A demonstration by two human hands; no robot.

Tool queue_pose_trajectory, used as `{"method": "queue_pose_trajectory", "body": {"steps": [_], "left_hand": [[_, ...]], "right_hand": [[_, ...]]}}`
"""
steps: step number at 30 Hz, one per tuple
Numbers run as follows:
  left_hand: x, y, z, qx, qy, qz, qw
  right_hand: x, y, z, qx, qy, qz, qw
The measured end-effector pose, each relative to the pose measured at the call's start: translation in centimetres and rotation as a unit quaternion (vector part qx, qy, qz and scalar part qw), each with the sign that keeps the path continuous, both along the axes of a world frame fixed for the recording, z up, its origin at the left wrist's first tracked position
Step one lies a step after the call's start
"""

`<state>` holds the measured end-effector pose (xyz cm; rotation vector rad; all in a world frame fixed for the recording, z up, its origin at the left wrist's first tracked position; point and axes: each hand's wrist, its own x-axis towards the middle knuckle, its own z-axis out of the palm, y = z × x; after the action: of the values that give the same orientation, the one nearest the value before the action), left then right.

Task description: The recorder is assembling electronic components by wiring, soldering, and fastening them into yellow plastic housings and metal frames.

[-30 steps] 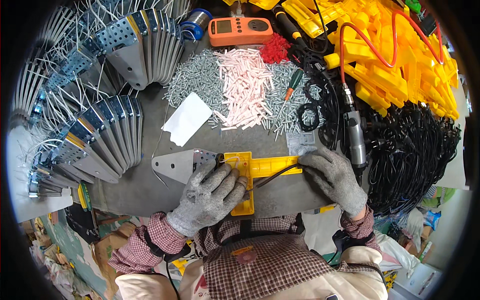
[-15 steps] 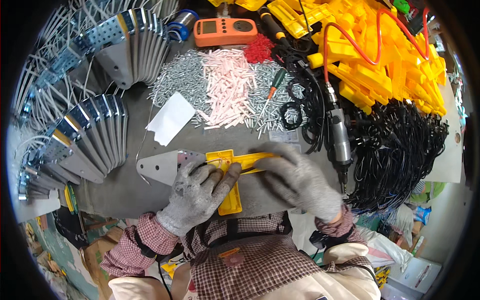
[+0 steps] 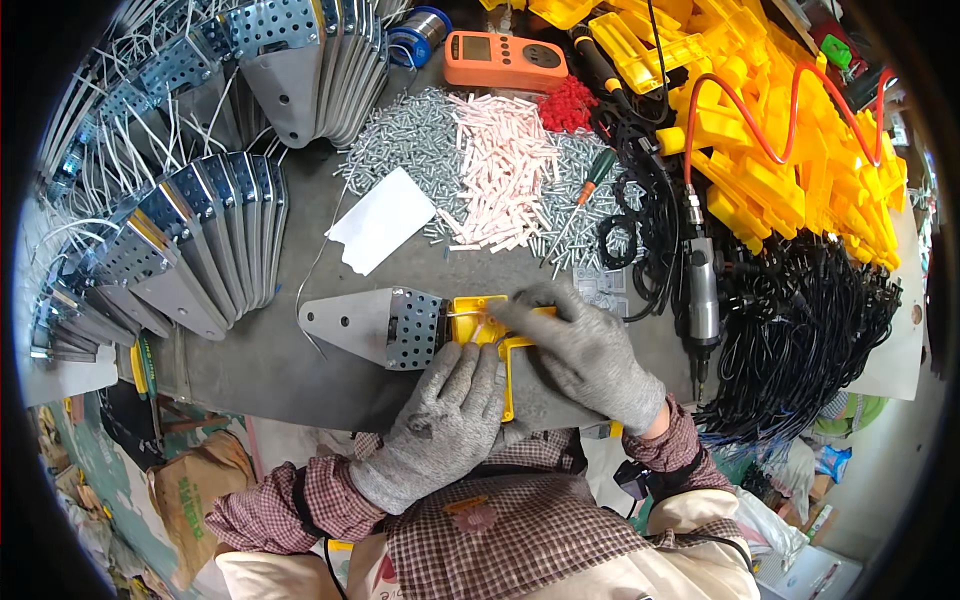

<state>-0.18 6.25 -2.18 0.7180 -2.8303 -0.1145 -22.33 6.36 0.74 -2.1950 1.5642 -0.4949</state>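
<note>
Both my hands wear grey knit gloves and meet over a yellow plastic housing [image 3: 466, 328] in front of me. White wires lie inside its open tray. A grey metal plate with a perforated bracket [image 3: 415, 328] adjoins the housing's left side. My left hand [image 3: 445, 425] holds the near edge of the housing, its fingers close together and its thumb hidden. At the far right corner, my right hand [image 3: 590, 355] bends its fingers inward; their tips cover whatever is pinched there. Between the hands, a yellow frame edge [image 3: 508, 385] runs toward my body.
Behind the work lie piles of screws [image 3: 405, 135] and pale pink sleeves [image 3: 500, 170], a white card [image 3: 382, 220] and a screwdriver [image 3: 597, 175]. An air driver [image 3: 703, 300], black cables [image 3: 800, 340] and yellow housings [image 3: 770, 150] crowd the right. Stacked metal plates [image 3: 215, 245] stand left.
My left hand has shifted from the housing's left side to its near edge, uncovering the perforated bracket. My right fingers have come in over the housing. The whole view has shifted slightly.
</note>
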Motion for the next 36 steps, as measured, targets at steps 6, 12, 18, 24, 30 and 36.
{"method": "queue_pose_trajectory", "body": {"steps": [6, 12, 18, 24, 30, 36], "left_hand": [[0.2, 0.6, -0.1, 0.065, -0.053, 0.027, 0.996], [0.1, 0.5, -0.3, 0.063, 0.006, 0.015, 0.998], [0.1, 0.2, -0.4, 0.081, 0.045, 0.018, 0.996], [0.2, 0.0, -0.7, 0.092, 0.043, 0.001, 0.995], [0.4, 0.3, -0.6, 0.069, 0.032, 0.017, 0.997], [0.2, 0.3, -1.0, 0.060, 0.047, 0.025, 0.997]], "right_hand": [[-1.0, -5.5, 7.0, 0.142, 0.225, 0.042, 0.963], [-13.1, -20.2, 11.7, -0.125, 0.460, -0.240, 0.845], [-17.6, -24.4, 9.6, -0.053, 0.532, -0.180, 0.826], [-20.5, -24.5, 8.5, -0.250, 0.558, -0.128, 0.781], [-17.5, -20.2, 12.9, -0.305, 0.601, -0.143, 0.725], [-16.2, -15.2, 17.4, -0.286, 0.613, -0.096, 0.730]]}}
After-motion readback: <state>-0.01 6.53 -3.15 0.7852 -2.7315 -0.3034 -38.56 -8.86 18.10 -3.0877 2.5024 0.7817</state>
